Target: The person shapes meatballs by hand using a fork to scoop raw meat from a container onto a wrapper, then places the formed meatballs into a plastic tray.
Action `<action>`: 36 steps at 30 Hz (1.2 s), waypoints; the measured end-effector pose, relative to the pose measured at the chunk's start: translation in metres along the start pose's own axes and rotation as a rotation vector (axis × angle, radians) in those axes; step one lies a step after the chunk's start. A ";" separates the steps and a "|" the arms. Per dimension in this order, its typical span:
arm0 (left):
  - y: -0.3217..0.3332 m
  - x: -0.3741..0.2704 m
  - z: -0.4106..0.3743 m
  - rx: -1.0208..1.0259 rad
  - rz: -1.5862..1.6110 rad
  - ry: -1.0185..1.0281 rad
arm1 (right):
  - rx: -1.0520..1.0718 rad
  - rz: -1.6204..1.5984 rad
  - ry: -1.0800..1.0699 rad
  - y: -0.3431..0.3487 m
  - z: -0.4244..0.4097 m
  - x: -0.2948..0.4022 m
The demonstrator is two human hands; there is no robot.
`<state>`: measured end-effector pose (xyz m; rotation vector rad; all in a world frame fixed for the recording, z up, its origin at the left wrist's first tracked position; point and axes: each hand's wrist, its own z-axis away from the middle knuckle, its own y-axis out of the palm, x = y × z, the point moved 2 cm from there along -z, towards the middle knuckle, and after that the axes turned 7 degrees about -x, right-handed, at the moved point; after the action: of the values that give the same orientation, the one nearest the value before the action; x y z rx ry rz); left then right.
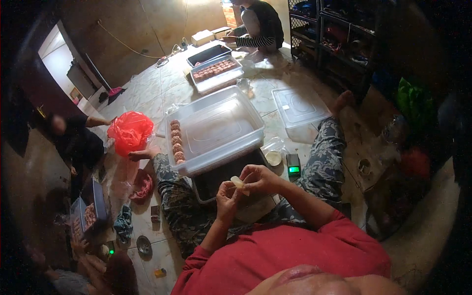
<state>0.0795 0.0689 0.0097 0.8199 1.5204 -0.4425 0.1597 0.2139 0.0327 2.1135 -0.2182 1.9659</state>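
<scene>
My left hand [226, 197] and my right hand [261, 180] meet in front of my lap. Between their fingertips they pinch a thin, pale dough wrapper [236, 181], bent in the middle. Whether it has any filling inside is hard to see. Just beyond my hands is a black tray [208, 186], and partly above it sits a large clear plastic container [217, 129]. A single row of meat-filled dumplings [176, 141] runs along the container's left side. Right of my hands lie pale round wrappers [273, 158] in a plastic bag, beside a small digital scale [293, 165] with a lit green display.
A clear lid [300, 107] lies by my right foot. Farther off, another container holds rows of dumplings [215, 70] near a seated person [263, 29]. Left, someone reaches to a red plastic bag [131, 132]. Cloths, a metal dish [144, 245] and filled trays [96, 206] occupy the tiled floor.
</scene>
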 end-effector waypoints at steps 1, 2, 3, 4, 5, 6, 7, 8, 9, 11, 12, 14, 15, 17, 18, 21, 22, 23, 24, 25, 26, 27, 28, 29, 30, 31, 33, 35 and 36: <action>-0.001 0.002 0.000 -0.006 0.021 -0.004 | 0.011 -0.016 0.011 0.002 0.000 -0.003; -0.002 0.002 0.001 -0.005 0.043 -0.035 | 0.022 -0.031 0.022 0.004 0.000 -0.007; 0.000 -0.002 0.001 -0.006 0.069 -0.066 | 0.043 0.004 0.012 0.004 -0.001 -0.011; 0.002 -0.005 0.001 -0.007 0.095 -0.097 | 0.065 0.038 0.003 0.005 -0.002 -0.015; 0.001 -0.004 0.001 -0.003 0.075 -0.121 | 0.087 0.073 -0.007 0.005 -0.002 -0.017; -0.002 -0.003 0.001 -0.003 0.054 -0.143 | 0.095 0.096 -0.034 0.005 -0.003 -0.018; -0.004 -0.002 0.002 -0.003 0.033 -0.166 | 0.102 0.119 -0.061 0.004 -0.002 -0.019; -0.005 -0.002 0.001 -0.023 0.029 -0.153 | 0.110 0.142 -0.088 0.004 -0.002 -0.019; -0.005 -0.001 0.002 -0.044 0.025 -0.141 | 0.096 0.108 -0.056 0.003 -0.002 -0.019; -0.009 0.004 0.001 -0.070 0.023 -0.102 | 0.067 0.040 0.009 0.001 -0.002 -0.019; -0.013 0.008 0.000 -0.075 0.024 -0.075 | 0.055 0.071 -0.009 0.000 -0.003 -0.018; -0.017 0.014 0.000 -0.082 0.030 -0.038 | 0.032 0.133 -0.045 -0.001 -0.005 -0.018; -0.015 0.011 0.000 -0.083 0.037 -0.028 | 0.020 0.166 -0.032 -0.001 -0.005 -0.019; -0.015 0.011 0.000 -0.078 0.063 -0.040 | -0.005 0.232 -0.004 0.000 -0.005 -0.020; -0.015 0.014 -0.001 -0.069 0.083 -0.060 | -0.010 0.202 0.003 0.001 -0.006 -0.023; -0.014 0.013 -0.002 -0.064 0.092 -0.086 | -0.024 0.155 0.005 0.009 -0.008 -0.030; -0.013 0.012 -0.002 -0.065 0.086 -0.089 | -0.028 0.168 -0.007 0.012 -0.009 -0.031; -0.014 0.015 -0.002 -0.074 0.109 -0.090 | -0.032 0.180 -0.019 0.013 -0.009 -0.031; -0.016 0.017 -0.002 -0.084 0.130 -0.089 | -0.034 0.138 -0.022 0.014 -0.009 -0.033; -0.018 0.018 -0.002 -0.092 0.152 -0.088 | -0.035 0.096 -0.025 0.014 -0.010 -0.036; -0.019 0.019 -0.002 -0.091 0.138 -0.096 | -0.037 0.054 -0.028 0.013 -0.011 -0.039; -0.019 0.019 -0.002 -0.089 0.123 -0.106 | -0.039 0.071 -0.024 0.012 -0.011 -0.040; -0.020 0.019 -0.001 -0.087 0.109 -0.116 | -0.041 0.088 -0.021 0.010 -0.012 -0.041; -0.019 0.019 -0.001 -0.072 0.095 -0.093 | -0.043 0.106 -0.017 0.009 -0.012 -0.042; -0.019 0.019 -0.001 -0.058 0.081 -0.071 | -0.044 0.094 -0.014 0.012 -0.011 -0.038; -0.019 0.018 -0.001 -0.043 0.066 -0.049 | -0.046 0.082 -0.012 0.016 -0.009 -0.032; -0.016 0.011 0.000 -0.044 0.034 -0.034 | -0.077 0.161 -0.078 0.020 -0.006 -0.021; -0.013 0.006 0.002 -0.044 0.010 -0.029 | -0.136 0.344 -0.217 0.020 -0.004 -0.013; -0.012 0.005 0.002 -0.044 0.002 -0.030 | -0.162 0.395 -0.237 0.020 -0.004 -0.013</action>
<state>0.0725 0.0608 0.0020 0.7770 1.4967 -0.4169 0.1491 0.1948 0.0213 2.3261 -0.8681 1.8024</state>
